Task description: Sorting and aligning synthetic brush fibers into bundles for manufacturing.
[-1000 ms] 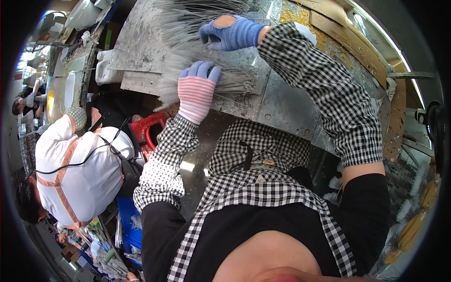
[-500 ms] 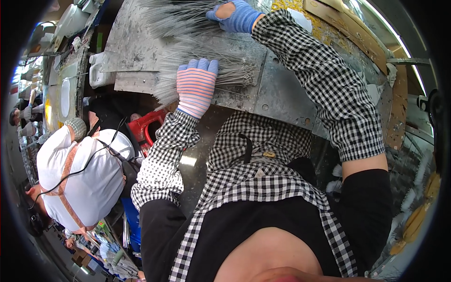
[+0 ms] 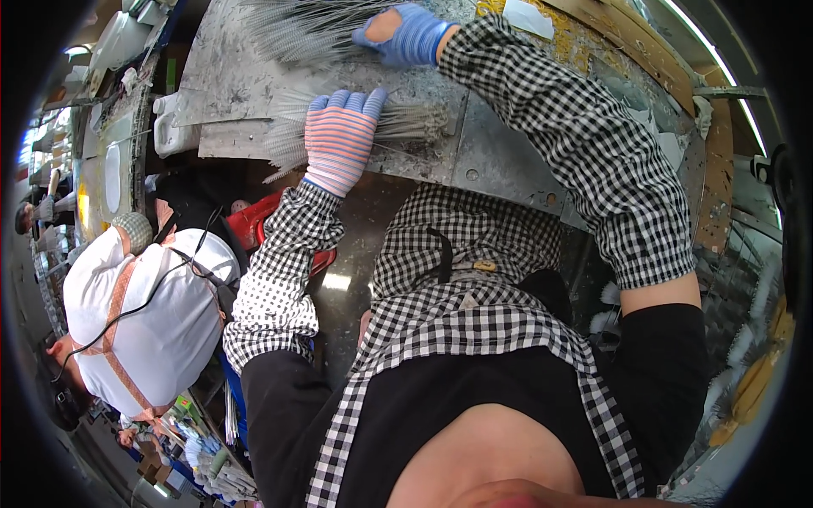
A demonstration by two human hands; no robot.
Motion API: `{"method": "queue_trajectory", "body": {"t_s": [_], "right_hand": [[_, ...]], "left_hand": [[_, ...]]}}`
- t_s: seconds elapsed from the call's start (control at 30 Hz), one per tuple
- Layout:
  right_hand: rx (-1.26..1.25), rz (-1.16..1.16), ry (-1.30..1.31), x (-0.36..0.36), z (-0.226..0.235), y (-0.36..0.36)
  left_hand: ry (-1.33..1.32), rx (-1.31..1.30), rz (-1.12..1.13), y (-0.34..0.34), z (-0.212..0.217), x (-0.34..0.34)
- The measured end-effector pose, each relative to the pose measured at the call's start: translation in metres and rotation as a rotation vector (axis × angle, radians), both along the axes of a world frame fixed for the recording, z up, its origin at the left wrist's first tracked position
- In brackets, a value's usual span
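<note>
My left hand [image 3: 341,137], in a pink-and-blue striped glove, is closed over a bundle of thin wire brushes [image 3: 411,124] by the near edge of the metal-topped table [image 3: 500,157]. The grey bristle heads stick out on the left of the hand, the bare wire stems on its right. Farther back lies a larger pile of the same wire brushes [image 3: 309,35]. My right hand [image 3: 412,35], in a blue glove with an opening on its back, bends its fingers down at the stem ends of this pile. What its fingertips grip is hidden.
A white plastic jug [image 3: 169,127] stands beyond the table's left edge. A person in a white cap [image 3: 148,305] is close on my left, near a red plastic stool [image 3: 247,227]. A white paper piece [image 3: 528,19] and yellow bits lie at the back right.
The bundle under my left hand is drawn together more narrowly than before. My right hand has shifted slightly left over the far pile's stems. The whole view has moved a little.
</note>
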State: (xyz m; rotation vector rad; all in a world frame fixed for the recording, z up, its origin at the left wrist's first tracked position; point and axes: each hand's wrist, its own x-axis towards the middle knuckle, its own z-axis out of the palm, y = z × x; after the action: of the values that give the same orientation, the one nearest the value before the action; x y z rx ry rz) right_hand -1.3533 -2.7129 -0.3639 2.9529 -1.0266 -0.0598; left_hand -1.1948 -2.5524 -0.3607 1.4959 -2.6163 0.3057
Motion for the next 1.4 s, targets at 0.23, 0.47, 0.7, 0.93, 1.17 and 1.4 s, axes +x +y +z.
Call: {"method": "queue_trajectory", "body": {"t_s": [0.23,0.47,0.7,0.93,1.17,1.4], "right_hand": [[0.053,0.029,-0.067,0.003,0.011,0.020],[0.040,0.006,0.035,0.008,-0.001,0.009],[0.009,-0.211,-0.263,-0.006,-0.042,-0.032],[1.133,0.028,-1.330,-0.072,0.099,0.083],[-0.350,-0.040,-1.332,-0.082,0.137,0.185],[0.318,-0.070,-1.377,-0.157,0.120,0.186]], "left_hand": [[0.016,-0.054,-0.048,0.000,-0.007,0.004],[-0.074,0.073,-0.081,-0.004,-0.005,0.001],[-0.004,0.166,-0.044,0.019,0.035,0.003],[1.425,0.753,0.151,0.030,0.104,-0.014],[1.015,0.335,-0.438,0.007,0.047,-0.130],[1.266,0.666,-0.623,-0.011,0.040,-0.162]]}}
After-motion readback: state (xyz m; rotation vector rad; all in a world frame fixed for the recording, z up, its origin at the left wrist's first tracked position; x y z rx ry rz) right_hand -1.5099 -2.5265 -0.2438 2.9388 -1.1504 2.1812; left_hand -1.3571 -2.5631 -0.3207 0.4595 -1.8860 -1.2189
